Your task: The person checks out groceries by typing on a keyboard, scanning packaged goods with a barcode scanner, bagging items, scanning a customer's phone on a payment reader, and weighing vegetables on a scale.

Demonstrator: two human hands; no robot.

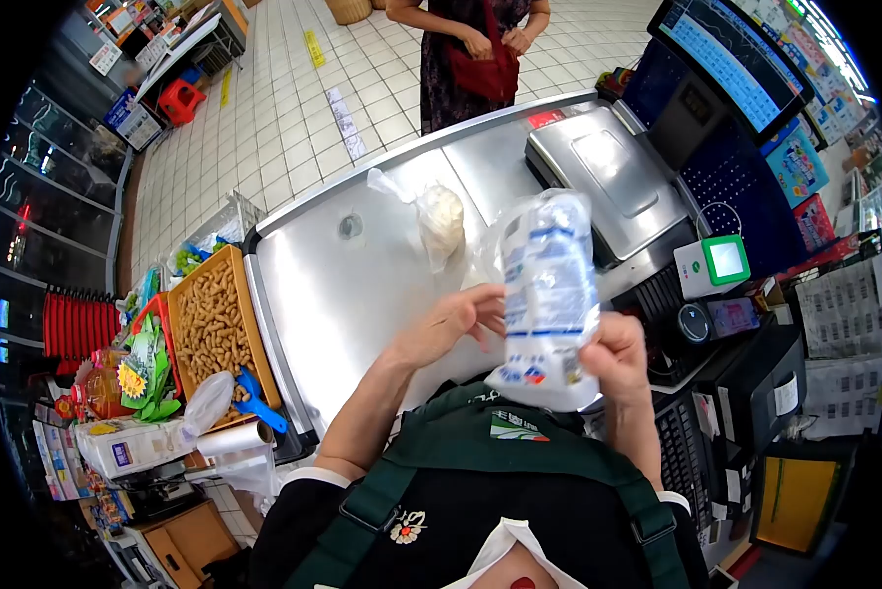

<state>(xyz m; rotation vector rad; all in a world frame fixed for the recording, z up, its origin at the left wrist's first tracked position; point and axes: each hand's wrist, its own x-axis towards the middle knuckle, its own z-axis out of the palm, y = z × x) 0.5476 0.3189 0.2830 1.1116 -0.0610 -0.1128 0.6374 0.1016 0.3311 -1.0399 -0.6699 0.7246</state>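
A white and blue plastic-wrapped package is held up in front of my chest, above the near side of the metal counter. My right hand grips its lower right edge, thumb on the front. At the package's left side is my left hand, its fingers apart and curved, some fingertips close to the wrapping. Beyond the package, a knotted clear bag with pale contents lies on the counter. A flat metal scale plate is to the right of the package's top.
Across the counter stands a person with a red bag. On the left sits a tray of peanuts with a blue scoop. At right are a monitor, a green-framed payment device and a keyboard.
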